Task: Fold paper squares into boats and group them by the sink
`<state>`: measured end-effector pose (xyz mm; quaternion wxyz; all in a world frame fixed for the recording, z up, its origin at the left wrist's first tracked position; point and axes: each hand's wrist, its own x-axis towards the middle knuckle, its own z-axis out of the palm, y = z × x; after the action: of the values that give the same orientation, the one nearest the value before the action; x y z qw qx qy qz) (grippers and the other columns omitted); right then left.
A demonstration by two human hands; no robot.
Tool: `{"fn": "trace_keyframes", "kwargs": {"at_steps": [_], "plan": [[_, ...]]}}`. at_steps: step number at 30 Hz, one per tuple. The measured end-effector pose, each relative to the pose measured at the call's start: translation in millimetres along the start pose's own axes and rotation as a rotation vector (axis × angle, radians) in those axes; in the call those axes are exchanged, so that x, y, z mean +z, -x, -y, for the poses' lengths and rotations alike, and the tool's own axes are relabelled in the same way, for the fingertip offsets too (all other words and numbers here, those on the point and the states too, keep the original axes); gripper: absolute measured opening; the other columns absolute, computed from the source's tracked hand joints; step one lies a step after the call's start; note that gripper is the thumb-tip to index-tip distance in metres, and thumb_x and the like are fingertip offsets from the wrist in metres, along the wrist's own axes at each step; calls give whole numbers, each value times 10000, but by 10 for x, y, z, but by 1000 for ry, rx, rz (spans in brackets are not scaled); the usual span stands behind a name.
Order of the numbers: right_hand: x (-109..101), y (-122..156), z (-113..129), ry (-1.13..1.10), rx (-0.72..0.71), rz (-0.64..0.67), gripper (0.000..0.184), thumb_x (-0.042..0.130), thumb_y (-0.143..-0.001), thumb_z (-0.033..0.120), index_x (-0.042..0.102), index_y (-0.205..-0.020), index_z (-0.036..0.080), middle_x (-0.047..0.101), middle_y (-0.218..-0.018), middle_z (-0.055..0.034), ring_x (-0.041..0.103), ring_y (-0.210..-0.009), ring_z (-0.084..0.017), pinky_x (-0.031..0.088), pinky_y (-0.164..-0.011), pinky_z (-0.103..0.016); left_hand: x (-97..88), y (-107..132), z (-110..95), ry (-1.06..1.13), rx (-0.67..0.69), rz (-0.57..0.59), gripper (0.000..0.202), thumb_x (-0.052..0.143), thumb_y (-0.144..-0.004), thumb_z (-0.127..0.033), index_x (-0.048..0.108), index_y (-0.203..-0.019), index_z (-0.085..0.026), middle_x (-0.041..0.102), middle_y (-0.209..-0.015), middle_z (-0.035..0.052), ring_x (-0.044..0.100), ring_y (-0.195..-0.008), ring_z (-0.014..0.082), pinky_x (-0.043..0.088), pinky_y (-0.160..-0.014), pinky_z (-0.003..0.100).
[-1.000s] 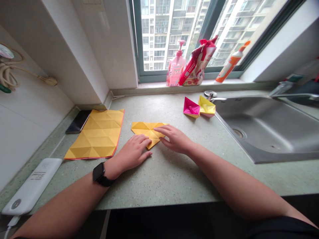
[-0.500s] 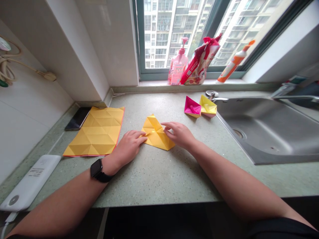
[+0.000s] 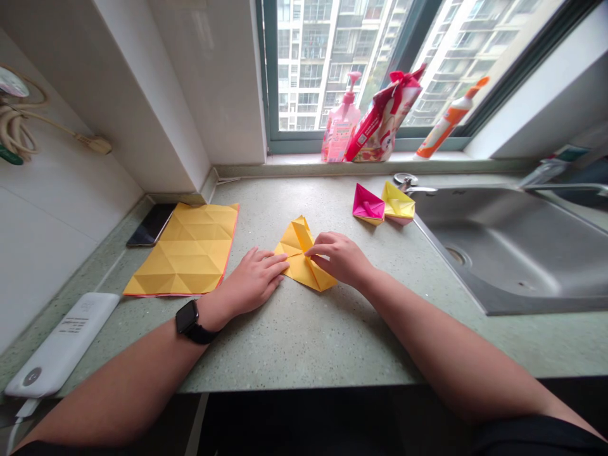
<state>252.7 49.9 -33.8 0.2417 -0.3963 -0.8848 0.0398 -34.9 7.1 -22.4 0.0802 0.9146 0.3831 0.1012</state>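
Note:
A partly folded sheet of yellow origami paper (image 3: 295, 264) lies on the counter between my hands. My left hand (image 3: 254, 278) rests flat, its fingertips on the paper's left edge and the fingers stretched out. With thumb and fingers closed, my right hand (image 3: 341, 256) pinches the paper's right edge, which is folded over toward the middle. Beyond it stand two folded paper boats, one magenta (image 3: 367, 202) and one yellow (image 3: 398, 202). Left of my left hand lies a creased stack of yellow paper (image 3: 187, 250) with a reddish edge.
A black phone (image 3: 151, 226) lies partly under the stack. The white power bank (image 3: 64, 342) with a cable is at the near left. A steel sink (image 3: 517, 247) takes up the right side. On the windowsill stand a pink pump bottle (image 3: 340, 130), a red bag (image 3: 384, 120) and an orange-white bottle (image 3: 449, 120).
My right hand has moved a little left and closed on the paper's right edge, folding it inward. My left hand's fingers have spread flatter on the left side.

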Motion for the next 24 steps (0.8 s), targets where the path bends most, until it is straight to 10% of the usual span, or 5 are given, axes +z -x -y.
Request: {"fn": "trace_keyframes", "kwargs": {"at_steps": [5, 12, 18, 24], "plan": [[-71, 11, 181, 59, -117, -18, 197, 700, -1038, 260, 872, -998, 346, 739, -1034, -62, 652, -950, -243, 528, -888, -429, 12, 6, -59, 14, 28, 39, 445, 389, -1165, -320, 620, -1534, -228, 626, -1621, 92, 497, -1539, 328, 185, -1355, 669], [-55, 20, 143, 25, -245, -18, 185, 757, -978, 218, 857, -1093, 325, 780, -1231, -58, 689, -1125, -265, 538, -1030, -479, -33, -28, -92, 168, 80, 54, 528, 428, -1154, -505, 562, -1571, -211, 613, -1615, 118, 492, -1546, 299, 293, -1353, 530], [-18, 11, -35, 32, -188, 70, 261, 783, -917, 130, 873, -1022, 351, 825, -1050, 4, 715, -1032, -235, 400, -1196, -546, -18, -50, -99, 269, 25, 80, 729, 438, -1095, -722, 473, -1633, -233, 584, -1636, 140, 490, -1547, 342, 210, -1367, 620], [-16, 14, 81, 77, -220, 79, 199, 815, -918, 197, 898, -1033, 336, 796, -897, -20, 673, -902, -222, 431, -1043, -437, -90, -49, -156, 247, -52, 114, 731, 403, -1105, -697, 452, -1666, -231, 583, -1647, 148, 456, -1591, 374, 102, -1369, 688]]}}
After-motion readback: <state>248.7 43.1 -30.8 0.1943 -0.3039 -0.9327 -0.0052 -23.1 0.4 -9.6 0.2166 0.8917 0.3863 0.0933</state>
